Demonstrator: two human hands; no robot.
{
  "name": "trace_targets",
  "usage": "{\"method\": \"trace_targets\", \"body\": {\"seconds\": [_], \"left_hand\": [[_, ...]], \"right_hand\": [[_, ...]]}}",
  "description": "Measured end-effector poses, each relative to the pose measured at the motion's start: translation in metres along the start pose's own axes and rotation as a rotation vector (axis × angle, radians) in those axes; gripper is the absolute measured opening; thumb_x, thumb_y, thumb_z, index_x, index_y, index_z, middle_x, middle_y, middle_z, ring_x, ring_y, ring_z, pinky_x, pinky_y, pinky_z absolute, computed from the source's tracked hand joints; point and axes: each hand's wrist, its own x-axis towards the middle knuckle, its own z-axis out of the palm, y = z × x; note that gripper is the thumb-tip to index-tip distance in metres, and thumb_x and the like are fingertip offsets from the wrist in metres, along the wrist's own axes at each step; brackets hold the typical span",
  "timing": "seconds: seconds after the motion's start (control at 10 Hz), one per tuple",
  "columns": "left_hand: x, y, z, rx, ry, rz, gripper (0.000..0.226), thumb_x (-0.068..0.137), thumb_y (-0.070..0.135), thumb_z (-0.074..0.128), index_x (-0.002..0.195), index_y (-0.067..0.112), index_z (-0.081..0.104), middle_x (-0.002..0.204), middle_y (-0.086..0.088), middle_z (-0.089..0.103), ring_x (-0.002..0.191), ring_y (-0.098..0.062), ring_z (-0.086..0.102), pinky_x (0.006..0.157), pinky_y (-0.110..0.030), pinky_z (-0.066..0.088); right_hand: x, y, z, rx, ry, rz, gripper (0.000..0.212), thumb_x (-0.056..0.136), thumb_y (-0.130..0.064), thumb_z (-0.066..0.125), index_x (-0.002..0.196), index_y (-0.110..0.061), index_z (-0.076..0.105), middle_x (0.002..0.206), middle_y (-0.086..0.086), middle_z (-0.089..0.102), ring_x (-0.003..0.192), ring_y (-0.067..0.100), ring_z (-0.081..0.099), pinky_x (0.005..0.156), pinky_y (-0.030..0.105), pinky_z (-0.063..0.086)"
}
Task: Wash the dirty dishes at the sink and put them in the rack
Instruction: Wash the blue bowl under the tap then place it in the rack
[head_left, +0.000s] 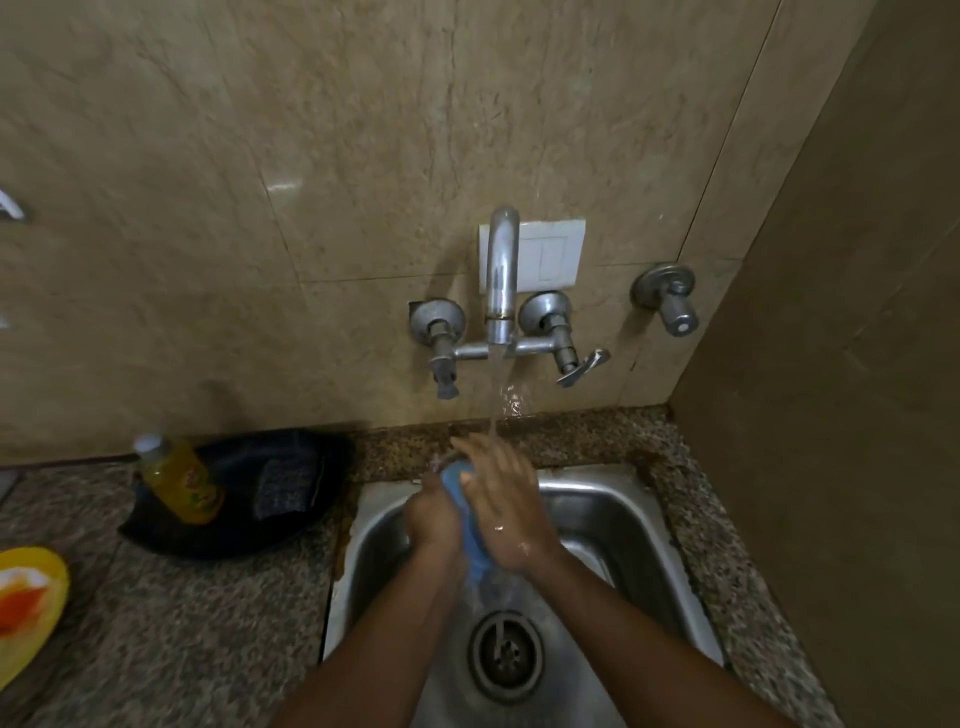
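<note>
Both my hands hold a blue dish (470, 540) upright over the steel sink (613, 519), under the running stream from the tap (501, 275). My left hand (434, 519) grips its left edge. My right hand (506, 499) lies over its right face with fingers spread toward the top. Most of the blue dish is hidden between the hands, so its exact shape is unclear. Water runs off it toward the drain (504, 657).
On the granite counter to the left sits a dark tray (291, 525) with a yellow soap bottle (179, 480) and a scrub pad (285, 486). A yellow plate (31, 603) with food remains lies at the left edge. A wall stands close on the right.
</note>
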Motion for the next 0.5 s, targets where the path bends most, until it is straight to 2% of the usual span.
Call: {"method": "trace_targets", "body": {"seconds": [0.1,0.2,0.3,0.4,0.5], "left_hand": [[0.007,0.009,0.005,0.211,-0.003,0.119,0.042,0.102,0.034,0.037,0.128,0.006,0.055,0.127,-0.013,0.061,0.118,-0.032,0.059,0.090,-0.036,0.048],[-0.007,0.012,0.004,0.316,-0.042,0.184,0.043,0.102,0.038,0.040,0.124,0.006,0.057,0.117,-0.015,0.065,0.107,-0.031,0.064,0.093,-0.040,0.051],[-0.020,0.011,0.001,0.220,-0.113,0.192,0.040,0.102,0.044,0.040,0.097,0.013,0.065,0.089,-0.010,0.069,0.082,-0.024,0.065,0.076,-0.035,0.050],[-0.017,0.010,-0.001,0.277,-0.206,0.232,0.034,0.101,0.039,0.045,0.098,0.013,0.067,0.091,-0.012,0.069,0.085,-0.029,0.063,0.077,-0.035,0.048],[-0.010,0.013,-0.001,0.214,-0.225,0.220,0.031,0.100,0.030,0.050,0.086,0.009,0.069,0.083,-0.012,0.068,0.086,-0.031,0.065,0.081,-0.037,0.049]], "right_hand": [[0.010,0.010,0.001,0.217,0.096,0.335,0.054,0.088,-0.060,0.024,0.117,-0.033,0.062,0.124,-0.004,0.058,0.117,0.014,0.050,0.103,0.036,0.038],[0.028,0.015,0.004,0.755,0.204,0.779,0.034,0.087,-0.045,0.047,0.080,-0.021,0.070,0.087,0.001,0.068,0.094,0.026,0.064,0.084,0.040,0.049],[0.031,0.018,-0.009,0.753,0.055,0.983,0.029,0.094,-0.016,0.049,0.068,-0.019,0.061,0.075,0.003,0.062,0.083,0.027,0.062,0.068,0.030,0.047],[0.032,0.024,-0.015,0.554,-0.091,0.932,0.027,0.097,-0.016,0.041,0.085,-0.009,0.064,0.087,0.016,0.065,0.080,0.030,0.061,0.068,0.032,0.043],[0.020,0.008,-0.015,-0.136,-0.156,0.487,0.033,0.102,-0.029,0.042,0.103,-0.008,0.068,0.104,0.015,0.069,0.096,0.030,0.064,0.073,0.030,0.041]]}}
